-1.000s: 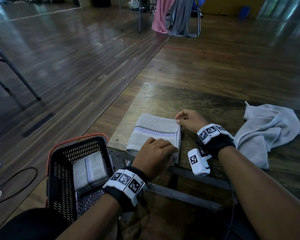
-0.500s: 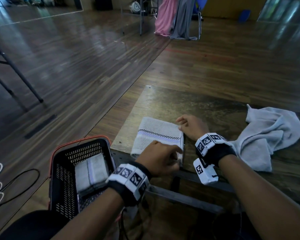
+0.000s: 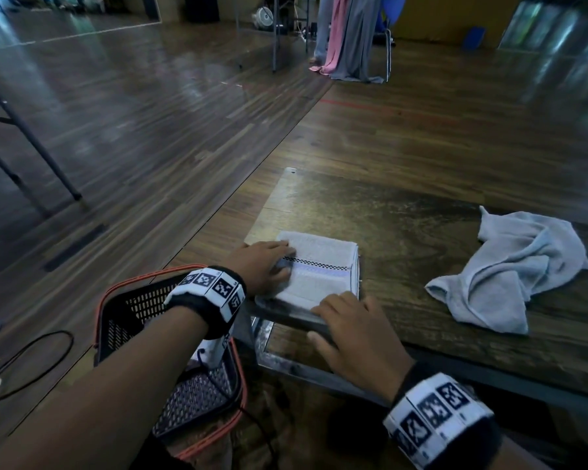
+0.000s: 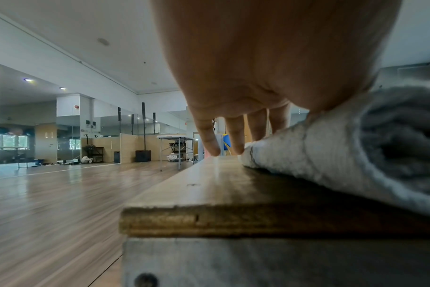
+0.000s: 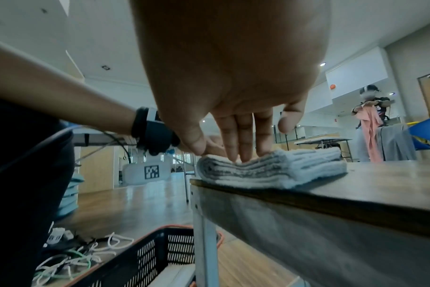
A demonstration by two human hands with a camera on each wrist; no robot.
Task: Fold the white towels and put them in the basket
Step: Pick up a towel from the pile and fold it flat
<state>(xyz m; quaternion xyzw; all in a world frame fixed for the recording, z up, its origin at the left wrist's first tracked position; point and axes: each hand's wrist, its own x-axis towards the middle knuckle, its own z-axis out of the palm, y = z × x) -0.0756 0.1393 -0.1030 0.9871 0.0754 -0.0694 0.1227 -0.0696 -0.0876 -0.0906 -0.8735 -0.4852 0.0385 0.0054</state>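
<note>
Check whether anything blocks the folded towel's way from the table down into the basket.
Nothing visible blocks it. The folded towel lies at the table corner under both hands; the basket stands open-topped just below, though the left forearm hides part of it.

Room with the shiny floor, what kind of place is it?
Probably a dance studio or activity hall. The wood floor is wide and open, big wall mirrors line one side, and folding tables stand about. A towel lies folded on one table.
</note>
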